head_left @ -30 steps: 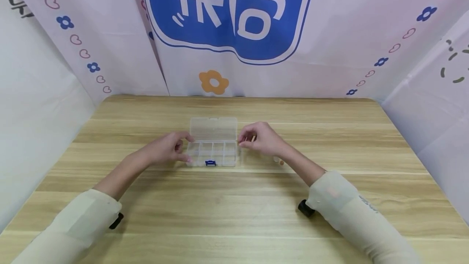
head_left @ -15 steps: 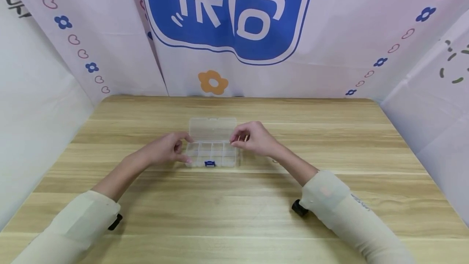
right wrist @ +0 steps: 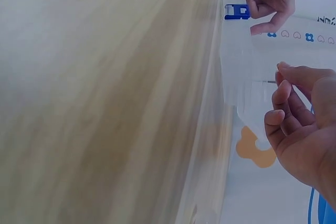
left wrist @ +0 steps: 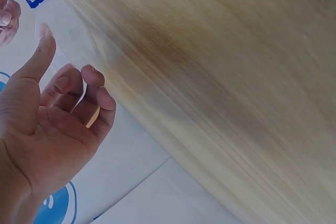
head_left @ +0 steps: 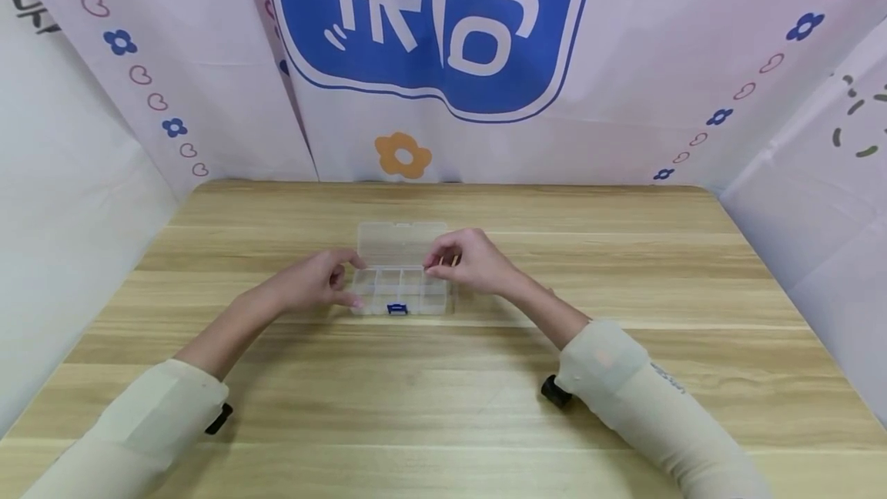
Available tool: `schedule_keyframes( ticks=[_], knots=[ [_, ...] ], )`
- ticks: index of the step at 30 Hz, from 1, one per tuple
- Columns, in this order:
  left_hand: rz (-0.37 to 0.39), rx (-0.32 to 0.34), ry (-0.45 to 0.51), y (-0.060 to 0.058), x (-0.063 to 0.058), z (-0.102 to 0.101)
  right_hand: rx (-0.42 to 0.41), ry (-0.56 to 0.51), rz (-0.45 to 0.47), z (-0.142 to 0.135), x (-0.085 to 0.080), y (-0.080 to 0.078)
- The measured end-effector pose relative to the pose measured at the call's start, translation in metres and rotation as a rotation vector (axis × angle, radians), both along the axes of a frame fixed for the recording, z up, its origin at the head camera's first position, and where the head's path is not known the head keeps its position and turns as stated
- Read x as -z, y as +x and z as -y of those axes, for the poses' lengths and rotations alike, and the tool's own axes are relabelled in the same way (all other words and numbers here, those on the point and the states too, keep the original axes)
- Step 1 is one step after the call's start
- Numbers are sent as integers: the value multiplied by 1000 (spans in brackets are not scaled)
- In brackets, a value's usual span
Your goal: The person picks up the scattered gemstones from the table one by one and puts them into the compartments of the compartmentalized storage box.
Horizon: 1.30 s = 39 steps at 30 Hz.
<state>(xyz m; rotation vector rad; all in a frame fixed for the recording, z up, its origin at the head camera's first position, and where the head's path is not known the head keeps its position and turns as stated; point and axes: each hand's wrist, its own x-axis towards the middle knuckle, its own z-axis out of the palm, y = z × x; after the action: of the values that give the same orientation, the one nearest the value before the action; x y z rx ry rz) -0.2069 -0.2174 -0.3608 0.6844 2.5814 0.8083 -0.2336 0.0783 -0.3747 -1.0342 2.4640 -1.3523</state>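
In the head view a clear plastic compartment box (head_left: 411, 304) with a blue latch (head_left: 397, 309) lies on the table, its clear lid (head_left: 392, 241) raised at the back. My left hand (head_left: 315, 281) holds the box's left end, thumb at the front corner and a finger at the back one. Over the back right compartments is my right hand (head_left: 474, 262), thumb and forefinger together. The right wrist view shows this hand (right wrist: 304, 124) pinching a tiny orange-brown piece (right wrist: 279, 66), mostly hidden by the fingertips. What it is cannot be made out.
The wooden table (head_left: 416, 406) ends at a white printed cloth (head_left: 589, 145) behind the box. A small orange-brown spot (head_left: 550, 291) shows just beyond my right forearm. A pale, blurred object (right wrist: 202, 215) sits low in the right wrist view.
My right hand has moved left from beside the box's right edge to above its back right compartments. The left hand stays on the box's left end.
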Motion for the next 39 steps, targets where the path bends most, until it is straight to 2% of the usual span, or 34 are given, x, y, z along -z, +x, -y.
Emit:
schedule_keyframes(
  ticks=[25, 39],
  knots=[
    [-12, 0, 6, -2, 2, 1, -32, -8, 30, 24, 2, 0],
    [-10, -1, 6, -1, 3, 1, -94, -21, -1, 39, 3, 3]
  ],
)
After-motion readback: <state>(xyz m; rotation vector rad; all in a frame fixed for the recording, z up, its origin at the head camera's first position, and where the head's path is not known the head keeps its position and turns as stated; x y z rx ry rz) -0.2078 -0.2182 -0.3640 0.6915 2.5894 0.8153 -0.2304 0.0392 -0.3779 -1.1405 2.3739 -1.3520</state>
